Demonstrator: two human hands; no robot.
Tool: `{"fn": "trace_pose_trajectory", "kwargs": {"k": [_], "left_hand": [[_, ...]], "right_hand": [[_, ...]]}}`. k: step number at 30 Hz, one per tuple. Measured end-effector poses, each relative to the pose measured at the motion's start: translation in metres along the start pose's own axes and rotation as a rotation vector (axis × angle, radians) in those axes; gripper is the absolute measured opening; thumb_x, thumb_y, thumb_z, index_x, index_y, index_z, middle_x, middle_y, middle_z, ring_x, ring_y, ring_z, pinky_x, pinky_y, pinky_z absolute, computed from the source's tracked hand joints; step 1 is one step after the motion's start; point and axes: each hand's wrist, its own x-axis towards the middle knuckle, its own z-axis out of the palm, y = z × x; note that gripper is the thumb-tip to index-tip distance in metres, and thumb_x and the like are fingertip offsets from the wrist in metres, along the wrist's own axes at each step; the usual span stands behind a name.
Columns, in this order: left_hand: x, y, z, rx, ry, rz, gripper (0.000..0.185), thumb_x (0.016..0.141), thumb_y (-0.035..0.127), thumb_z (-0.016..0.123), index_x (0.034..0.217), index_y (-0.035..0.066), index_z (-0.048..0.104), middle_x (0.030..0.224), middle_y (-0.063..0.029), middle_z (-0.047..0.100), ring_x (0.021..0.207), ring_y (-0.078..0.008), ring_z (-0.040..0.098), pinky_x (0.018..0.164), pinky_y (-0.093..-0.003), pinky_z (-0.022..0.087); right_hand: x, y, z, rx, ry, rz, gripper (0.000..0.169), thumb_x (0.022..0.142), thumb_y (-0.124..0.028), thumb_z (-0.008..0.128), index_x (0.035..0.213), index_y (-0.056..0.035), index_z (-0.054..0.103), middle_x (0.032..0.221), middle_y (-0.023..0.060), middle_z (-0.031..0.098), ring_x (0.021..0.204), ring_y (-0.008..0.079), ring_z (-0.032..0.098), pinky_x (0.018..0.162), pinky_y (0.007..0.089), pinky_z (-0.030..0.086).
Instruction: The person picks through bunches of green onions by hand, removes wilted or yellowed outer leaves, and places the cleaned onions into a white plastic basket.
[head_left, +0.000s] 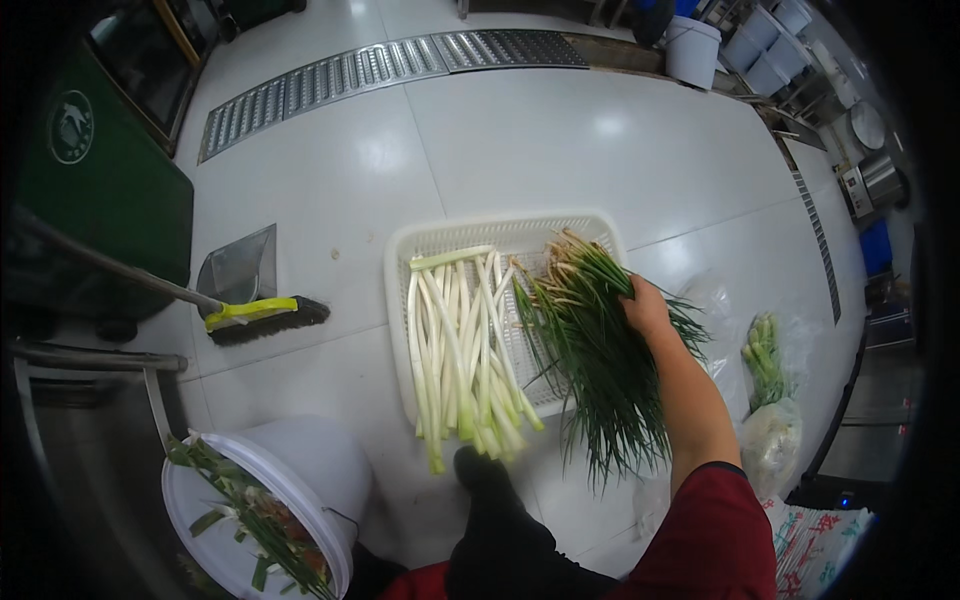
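Note:
My right hand (646, 306) is closed around a bunch of thin green chives or scallions (611, 360) at the right side of a white plastic basket (401, 315). Their pale brown root ends point up and left, and the long leaves hang over the basket's near right edge. Trimmed white leek or large scallion stalks (457, 337) fill the left half, one lying crosswise on top, their pale green ends over the near rim. My left hand is out of view.
A white bucket (345, 465) of green scraps stands lower left. Beyond it are a broom (259, 311), a metal dustpan (240, 262) and a green bin (142, 195). On the right lie a plastic-wrapped green vegetable (765, 360) and a printed sack (814, 547). Metal drain grates (367, 67) cross the floor ahead.

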Motion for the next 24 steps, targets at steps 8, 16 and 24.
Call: {"fn": "trace_pose_trajectory", "kwargs": {"k": [8, 16, 24], "left_hand": [[-0.025, 0.027, 0.001, -0.105, 0.055, 0.342, 0.008, 0.076, -0.004, 0.051, 0.078, -0.003, 0.058, 0.070, -0.0127, 0.060, 0.060, -0.0181, 0.053, 0.055, -0.0274, 0.044], [-0.115, 0.087, 0.082, -0.431, -0.673, 0.346, 0.032, 0.082, 0.003, 0.056, 0.113, -0.002, 0.048, 0.104, -0.0137, 0.057, 0.095, -0.0193, 0.056, 0.083, -0.0298, 0.046], [-0.209, 0.168, 0.143, -0.957, -1.368, 0.106, 0.112, 0.057, 0.048, 0.079, 0.138, 0.001, 0.018, 0.140, -0.0084, 0.027, 0.131, -0.0212, 0.021, 0.108, -0.0347, 0.011]], "right_hand": [[-0.062, -0.005, -0.103, 0.522, 0.021, -0.047, 0.033, 0.074, -0.009, 0.064, 0.104, 0.0015, 0.057, 0.083, 0.0112, 0.063, 0.076, 0.0154, 0.058, 0.071, 0.0289, 0.045], [-0.168, -0.076, -0.234, 0.785, -0.067, -0.237, 0.029, 0.077, -0.005, 0.062, 0.105, 0.0020, 0.056, 0.085, 0.0036, 0.061, 0.078, 0.0104, 0.054, 0.073, 0.0240, 0.044], [-0.304, -0.200, -0.273, 0.907, -0.293, -0.637, 0.034, 0.077, -0.004, 0.064, 0.110, -0.0009, 0.055, 0.092, 0.0044, 0.062, 0.085, 0.0108, 0.055, 0.079, 0.0250, 0.044]]}}
